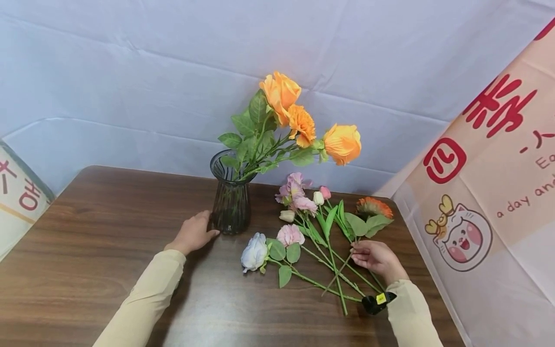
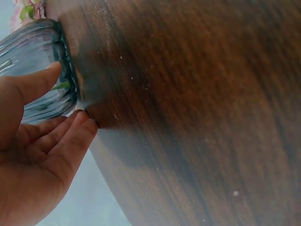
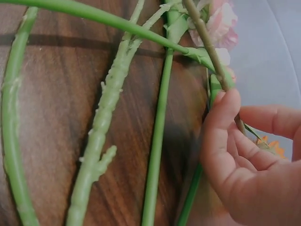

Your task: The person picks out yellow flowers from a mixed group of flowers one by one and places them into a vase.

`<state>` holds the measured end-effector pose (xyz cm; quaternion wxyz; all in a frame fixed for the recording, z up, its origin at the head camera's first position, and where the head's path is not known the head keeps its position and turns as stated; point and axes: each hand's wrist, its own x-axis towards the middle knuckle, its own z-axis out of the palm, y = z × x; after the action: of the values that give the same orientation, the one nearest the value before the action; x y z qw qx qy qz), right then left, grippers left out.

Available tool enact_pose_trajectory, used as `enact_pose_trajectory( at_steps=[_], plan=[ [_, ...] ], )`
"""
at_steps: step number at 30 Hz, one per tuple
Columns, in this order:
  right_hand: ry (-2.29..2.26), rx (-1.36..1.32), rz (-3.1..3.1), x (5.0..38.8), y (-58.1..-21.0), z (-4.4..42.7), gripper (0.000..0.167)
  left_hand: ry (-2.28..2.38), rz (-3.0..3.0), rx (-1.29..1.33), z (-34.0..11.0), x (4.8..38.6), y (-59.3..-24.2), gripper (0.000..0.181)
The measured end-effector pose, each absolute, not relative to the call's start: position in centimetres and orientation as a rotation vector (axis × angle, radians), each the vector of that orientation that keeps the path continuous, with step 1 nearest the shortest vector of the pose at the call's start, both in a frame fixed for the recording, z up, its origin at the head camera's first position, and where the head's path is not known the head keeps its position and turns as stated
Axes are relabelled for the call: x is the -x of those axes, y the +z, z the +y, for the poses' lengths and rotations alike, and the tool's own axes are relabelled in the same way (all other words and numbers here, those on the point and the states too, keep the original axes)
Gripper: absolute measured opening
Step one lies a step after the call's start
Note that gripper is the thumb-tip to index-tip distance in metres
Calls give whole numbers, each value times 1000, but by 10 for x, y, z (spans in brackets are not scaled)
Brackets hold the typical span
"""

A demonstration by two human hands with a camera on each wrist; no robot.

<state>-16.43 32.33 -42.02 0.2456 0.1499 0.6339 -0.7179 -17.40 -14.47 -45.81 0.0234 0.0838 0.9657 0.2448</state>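
A dark ribbed glass vase stands on the table, holding two yellow-orange roses and an orange carnation. My left hand grips its base from the left; in the left wrist view the thumb lies against the glass. On the right, my right hand pinches a brownish stem between thumb and fingers. That stem leads up to the orange-red flower with broad leaves, low over the table. Other flower stems lie beneath and beside this hand.
Left of the right hand lie a pale blue rose, pink blooms, lilac flowers and tulips, their green stems crossing. A black object with a yellow label is by the right wrist. Pale cloth hangs behind the table.
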Motion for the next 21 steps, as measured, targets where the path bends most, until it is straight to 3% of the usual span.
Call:
enact_pose_trajectory(
  at_steps=[21],
  plan=[
    [-2008,-261,1632,165,-404,324,27,764,2980,-236,-144,173,-457,58]
  ],
)
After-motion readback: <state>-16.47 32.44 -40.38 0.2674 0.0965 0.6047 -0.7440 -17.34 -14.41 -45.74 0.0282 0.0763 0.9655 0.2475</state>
